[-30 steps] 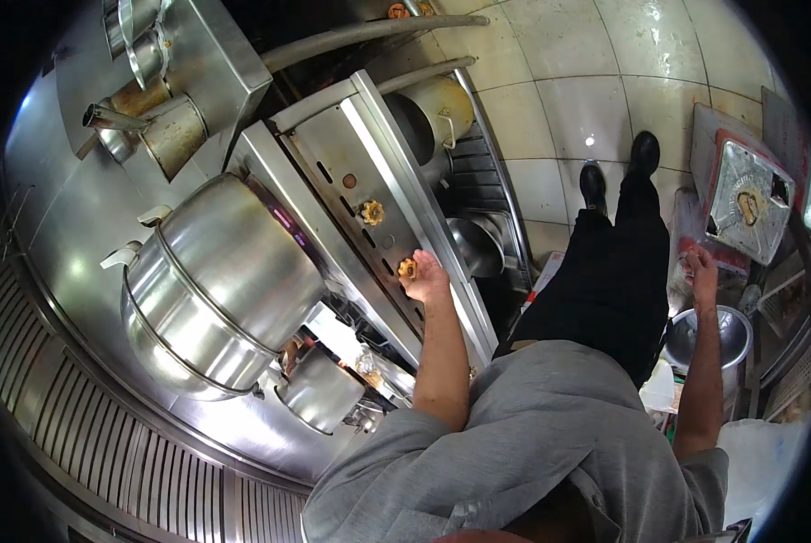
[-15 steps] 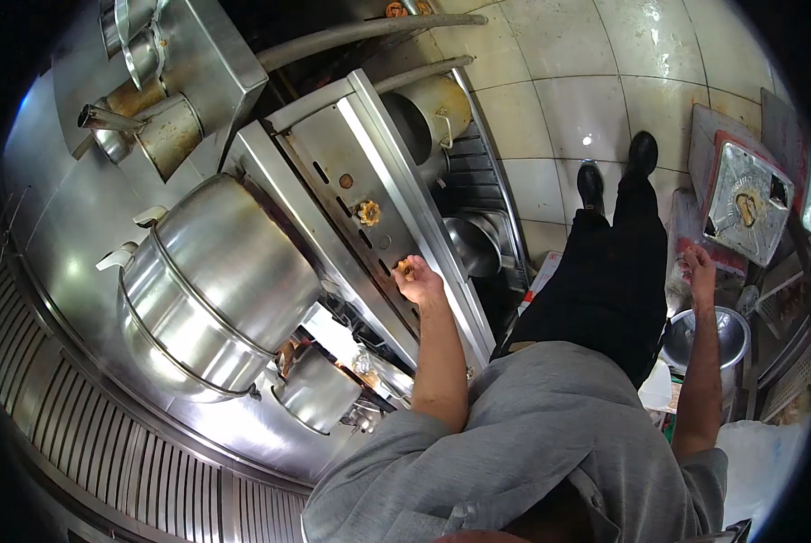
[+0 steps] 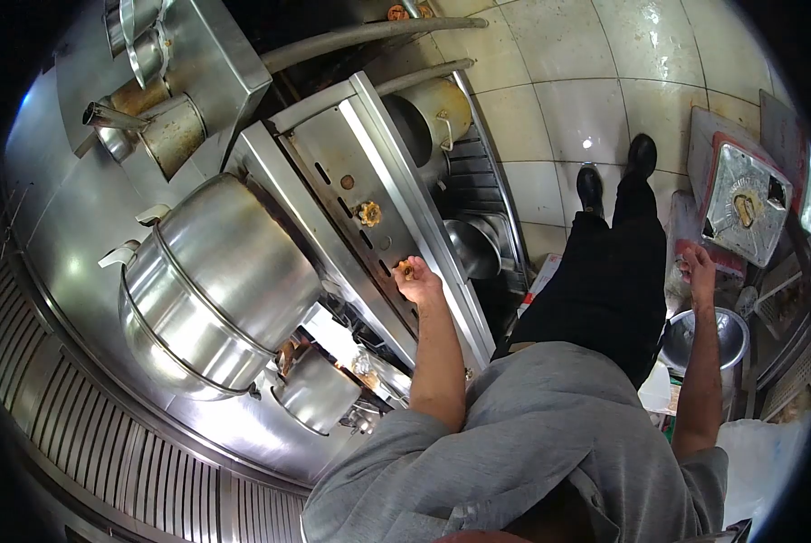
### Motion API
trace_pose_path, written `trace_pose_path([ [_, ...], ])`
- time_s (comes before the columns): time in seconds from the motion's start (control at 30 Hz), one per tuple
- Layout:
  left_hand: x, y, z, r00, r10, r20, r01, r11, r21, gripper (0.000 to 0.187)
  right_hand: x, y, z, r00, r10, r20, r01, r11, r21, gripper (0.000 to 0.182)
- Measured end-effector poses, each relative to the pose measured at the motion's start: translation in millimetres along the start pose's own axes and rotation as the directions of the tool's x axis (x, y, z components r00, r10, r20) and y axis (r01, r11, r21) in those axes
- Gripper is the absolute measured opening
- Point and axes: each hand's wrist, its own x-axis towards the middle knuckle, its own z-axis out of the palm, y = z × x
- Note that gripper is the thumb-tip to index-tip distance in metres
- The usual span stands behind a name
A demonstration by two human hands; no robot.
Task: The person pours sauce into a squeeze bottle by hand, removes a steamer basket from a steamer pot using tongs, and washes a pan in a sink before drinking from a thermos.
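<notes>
My left hand (image 3: 417,283) reaches to the metal front panel (image 3: 342,163) of the stove. Its fingers are closed round a yellowish control knob (image 3: 406,267), which is partly hidden by them. A second, similar knob (image 3: 368,214) sits farther along the same panel, out of my hold. On my right side, my right hand (image 3: 698,271) hangs with loosely bent fingers and no object visible in it. Just beyond it is a metal lid-like panel (image 3: 748,201), and a steel bowl (image 3: 709,339) is beside my right forearm.
A large steel pot (image 3: 220,281) and a smaller pot (image 3: 317,389) are on the stove. More pots (image 3: 471,249) sit on the rack under it. Hood filters (image 3: 71,416) run along the lower left. Pale floor tiles (image 3: 577,109) lie around my shoes (image 3: 590,188).
The view shifts very slightly. My left hand stays on the knob, with no clear turn visible, and my right hand keeps nearly the same place.
</notes>
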Motion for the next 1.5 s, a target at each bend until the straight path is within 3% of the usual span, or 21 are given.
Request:
trace_pose_path([
  [0.2, 2.2, 0.2, -2.1, 1.0, 0.011, -0.002, -0.011, 1.0, 0.017, 0.028, 0.9, 1.5, -3.3, 1.0, -0.029, 0.007, 0.029, 0.999, 0.033, 0.025],
  [0.33, 14.2, 6.7, -15.2, 0.97, -0.079, 0.232, 0.086, 0.996, -0.024, 0.023, -6.3, -5.0, -1.4, 0.989, -0.137, -0.062, 0.136, 0.991, -0.013, 0.02],
  [0.47, 24.5, 8.9, -24.5, 0.86, -0.14, 0.49, 0.143, 0.989, 0.032, 0.028, -13.0, -7.9, 4.7, 0.964, -0.24, -0.116, 0.218, 0.961, -0.172, 0.019],
  [0.5, 26.8, 10.1, -26.4, 0.601, -0.187, 0.777, 0.275, 0.961, 0.019, 0.026, 8.1, 13.9, 7.1, 0.954, -0.259, -0.15, 0.228, 0.953, -0.198, 0.016],
  [0.53, 52.2, 0.4, -34.3, 0.903, -0.11, 0.416, 0.119, 0.993, 0.005, 0.024, -15.5, -19.6, 8.1, 0.982, -0.174, -0.075, 0.154, 0.962, -0.223, 0.016],
  [0.57, 53.1, -22.7, -30.3, 0.795, 0.254, 0.55, -0.415, 0.89, 0.189, 0.027, -43.3, -51.5, 14.6, 0.975, -0.165, -0.147, 0.135, 0.971, -0.196, 0.018],
  [0.6, 52.2, -44.2, -25.9, 0.559, 0.578, 0.594, -0.819, 0.495, 0.29, 0.032, -50.3, -64.6, 14.6, 0.974, -0.208, -0.092, 0.191, 0.968, -0.164, 0.019],
  [0.63, 22.2, -36.5, -7.6, 0.936, 0.244, 0.252, -0.317, 0.896, 0.312, 0.044, -57.2, -77.5, 16.5, 0.958, -0.263, -0.113, 0.24, 0.954, -0.179, 0.019],
  [0.67, 2.2, -33.4, 8.8, 0.954, -0.296, -0.051, 0.3, 0.944, 0.135, 0.057, -61.0, -86.1, 16.2, 0.941, -0.314, -0.129, 0.286, 0.938, -0.195, 0.018],
  [0.73, -66.7, -59.8, 75.4, 0.966, -0.244, -0.088, 0.258, 0.863, 0.436, 0.055, -35.7, -88.3, 10.7, 0.865, -0.495, -0.084, 0.443, 0.832, -0.335, 0.018],
  [0.8, -115.3, -87.0, 134.6, 0.771, -0.489, 0.409, 0.044, 0.681, 0.731, 0.053, -71.0, -132.0, 4.4, 0.907, -0.405, -0.116, 0.369, 0.896, -0.247, 0.019],
  [0.87, -157.7, -129.6, 211.0, 0.492, -0.618, 0.614, -0.108, 0.656, 0.747, 0.048, -45.0, -134.0, -0.5, 0.799, -0.579, -0.163, 0.505, 0.793, -0.341, 0.02],
  [0.9, -209.3, -136.0, 261.3, 0.368, -0.64, 0.675, -0.234, 0.639, 0.733, 0.048, -72.9, -156.9, -6.9, 0.845, -0.516, -0.143, 0.49, 0.852, -0.182, 0.02],
  [0.93, -245.0, -144.6, 313.0, 0.2, -0.64, 0.742, -0.402, 0.637, 0.658, 0.05, -79.0, -168.7, -11.2, 0.828, -0.522, -0.204, 0.46, 0.841, -0.283, 0.023],
  [1.0, -355.8, -129.3, 406.2, -0.081, -0.481, 0.873, -0.526, 0.765, 0.372, 0.049, -88.1, -183.7, -21.5, 0.837, -0.473, -0.276, 0.441, 0.881, -0.171, 0.026],
  [1.1, -525.4, -73.9, 513.9, -0.543, -0.099, 0.834, -0.332, 0.937, -0.105, 0.038, -26.6, -151.8, -41.8, 0.7, -0.532, -0.476, 0.508, 0.84, -0.192, 0.028],
  [1.23, -700.2, -22.8, 602.7, -0.668, 0.32, 0.672, -0.202, 0.791, -0.578, 0.047, -76.6, -163.3, -31.9, 0.662, -0.146, -0.735, 0.385, 0.908, 0.166, 0.022],
  [1.37, -802.9, -25.9, 663.3, -0.657, 0.339, 0.673, -0.064, 0.865, -0.498, 0.055, -99.5, -169.0, 13.6, 0.486, 0.048, -0.872, 0.257, 0.947, 0.195, 0.025],
  [1.4, -814.4, -44.2, 683.3, -0.675, 0.287, 0.68, -0.08, 0.888, -0.454, 0.055, -93.2, -166.0, 29.9, 0.454, 0.103, -0.885, 0.269, 0.931, 0.247, 0.025],
  [1.43, -818.6, -54.4, 689.8, -0.618, 0.326, 0.715, -0.342, 0.708, -0.618, 0.057, -86.2, -164.0, 48.0, 0.445, 0.178, -0.878, 0.296, 0.896, 0.332, 0.025],
  [1.5, -818.8, -44.4, 662.7, -0.66, 0.311, 0.684, -0.305, 0.721, -0.622, 0.054, -78.5, -160.3, 85.3, 0.412, 0.131, -0.902, 0.278, 0.924, 0.261, 0.023],
])
